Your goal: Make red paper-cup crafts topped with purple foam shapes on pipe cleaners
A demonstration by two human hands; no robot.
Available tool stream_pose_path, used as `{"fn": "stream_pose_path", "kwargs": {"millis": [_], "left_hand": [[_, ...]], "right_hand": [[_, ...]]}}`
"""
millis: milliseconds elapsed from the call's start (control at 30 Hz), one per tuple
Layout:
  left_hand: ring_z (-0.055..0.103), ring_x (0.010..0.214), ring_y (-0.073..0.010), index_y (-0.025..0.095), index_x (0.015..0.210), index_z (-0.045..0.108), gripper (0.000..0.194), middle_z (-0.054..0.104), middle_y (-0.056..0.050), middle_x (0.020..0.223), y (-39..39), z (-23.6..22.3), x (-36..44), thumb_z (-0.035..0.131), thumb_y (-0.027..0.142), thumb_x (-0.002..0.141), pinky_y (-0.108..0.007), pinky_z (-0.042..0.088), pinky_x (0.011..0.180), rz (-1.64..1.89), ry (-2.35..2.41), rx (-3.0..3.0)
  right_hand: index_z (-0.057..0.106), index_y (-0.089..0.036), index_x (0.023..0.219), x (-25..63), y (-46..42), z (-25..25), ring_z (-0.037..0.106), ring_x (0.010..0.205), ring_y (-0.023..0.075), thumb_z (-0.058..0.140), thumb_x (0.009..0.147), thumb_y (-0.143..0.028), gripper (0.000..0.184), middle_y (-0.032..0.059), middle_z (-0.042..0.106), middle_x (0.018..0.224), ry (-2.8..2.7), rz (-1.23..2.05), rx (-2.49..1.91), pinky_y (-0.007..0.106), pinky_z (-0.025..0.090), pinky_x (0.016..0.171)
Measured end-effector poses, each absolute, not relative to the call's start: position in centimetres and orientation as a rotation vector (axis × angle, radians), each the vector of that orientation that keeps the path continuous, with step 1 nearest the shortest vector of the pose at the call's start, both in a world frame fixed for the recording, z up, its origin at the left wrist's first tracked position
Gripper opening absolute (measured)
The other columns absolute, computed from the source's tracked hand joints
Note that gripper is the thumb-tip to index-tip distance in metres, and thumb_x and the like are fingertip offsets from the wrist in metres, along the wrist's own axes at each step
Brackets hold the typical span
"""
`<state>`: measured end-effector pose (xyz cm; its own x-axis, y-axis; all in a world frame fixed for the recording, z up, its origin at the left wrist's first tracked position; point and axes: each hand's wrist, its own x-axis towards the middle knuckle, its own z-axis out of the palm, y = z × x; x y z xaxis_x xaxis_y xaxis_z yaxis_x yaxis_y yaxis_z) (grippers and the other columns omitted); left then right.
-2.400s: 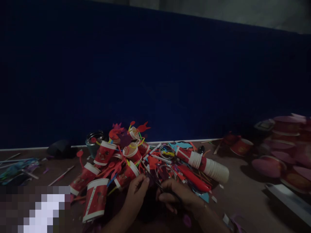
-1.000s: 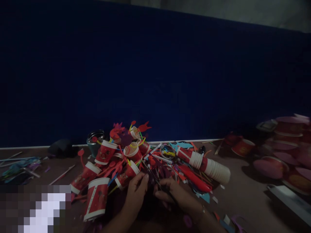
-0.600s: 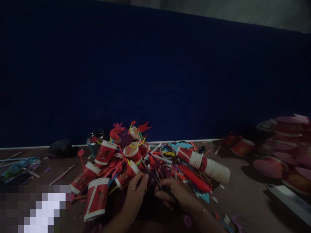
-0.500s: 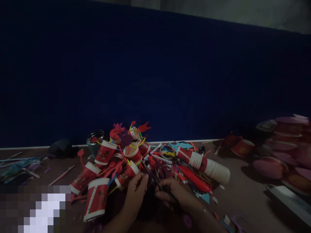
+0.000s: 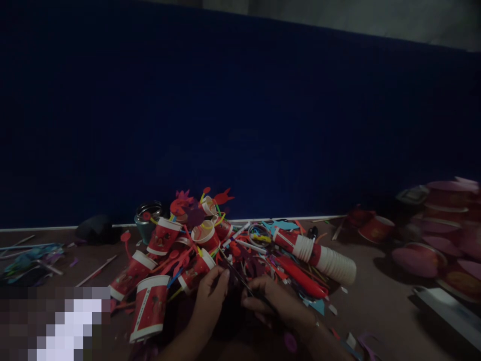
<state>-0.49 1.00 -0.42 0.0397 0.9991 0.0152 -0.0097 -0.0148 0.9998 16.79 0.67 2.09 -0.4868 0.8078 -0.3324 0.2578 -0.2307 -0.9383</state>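
In dim light my left hand is curled, its fingertips pinched on a dark piece of material held between both hands. My right hand is closed round thin dark scissors whose blades point up and left towards my left fingertips. Both hands rest at the near edge of a pile of red paper cups mixed with coloured straws and red, purple and blue paper cut-outs.
A stack of red-and-white cups lies on its side right of the pile. A glass jar stands behind it, a dark lump further left. Pink and red bowls crowd the right. A blue wall rises behind.
My right hand with the scissors has shifted slightly up and left against the dark piece over the last seconds. The left hand has barely moved.
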Motion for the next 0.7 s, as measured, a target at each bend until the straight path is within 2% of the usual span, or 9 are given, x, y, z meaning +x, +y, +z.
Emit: {"fn": "stream_pose_path", "kwargs": {"millis": [233, 400, 533, 600, 700], "left_hand": [[0.031, 0.049, -0.0078, 0.019, 0.061, 0.044, 0.030, 0.035, 0.008, 0.052, 1.0, -0.3, -0.4, 0.049, 0.039, 0.082, -0.019, 0.026, 0.045, 1.202, 1.164, 1.198], [0.030, 0.048, -0.0077, 0.019, 0.061, 0.043, 0.031, 0.034, 0.008, 0.052, 1.0, -0.5, -0.5, 0.048, 0.041, 0.082, -0.019, 0.025, 0.045, 1.178, 1.154, 1.193], [0.035, 0.052, -0.0093, 0.019, 0.059, 0.042, 0.032, 0.035, 0.006, 0.055, 0.7, 0.0, -0.3, 0.043, 0.038, 0.085, -0.020, 0.029, 0.049, 1.143, 1.151, 1.369], [0.040, 0.055, -0.0106, 0.018, 0.056, 0.043, 0.032, 0.039, 0.004, 0.056, 0.2, 0.4, -0.2, 0.042, 0.032, 0.085, -0.021, 0.032, 0.054, 1.106, 1.106, 1.610], [0.048, 0.062, -0.0117, 0.018, 0.055, 0.048, 0.028, 0.050, 0.001, 0.063, -0.7, 1.0, 0.1, 0.044, 0.021, 0.083, -0.022, 0.035, 0.059, 0.951, 1.000, 1.986]], "right_hand": [[0.059, -0.016, 0.074, 17.1, 0.6, 2.8, 0.036, 0.029, 0.0038, 0.067, 0.069, -0.043, 0.029, -0.0093, 0.047, 0.039, -1.644, 1.757, -1.379, 0.013, 0.028, 0.029], [0.059, -0.016, 0.072, 16.9, 0.9, 2.4, 0.038, 0.030, 0.0049, 0.068, 0.067, -0.040, 0.027, -0.0085, 0.048, 0.039, -1.590, 1.755, -1.293, 0.014, 0.029, 0.031], [0.061, -0.017, 0.079, 16.5, 1.7, 1.7, 0.051, 0.043, 0.0106, 0.064, 0.069, -0.039, 0.024, -0.0044, 0.056, 0.050, -1.397, 1.317, -1.325, 0.019, 0.040, 0.040], [0.063, -0.017, 0.084, 16.6, 2.0, 1.5, 0.059, 0.058, 0.0159, 0.061, 0.072, -0.033, 0.021, 0.0010, 0.064, 0.065, -1.424, 1.009, -1.353, 0.024, 0.047, 0.053], [0.063, -0.017, 0.094, 17.0, 2.2, 1.4, 0.063, 0.077, 0.0209, 0.055, 0.074, -0.025, 0.024, 0.0057, 0.069, 0.085, -1.524, 0.689, -1.414, 0.030, 0.049, 0.069]]}}
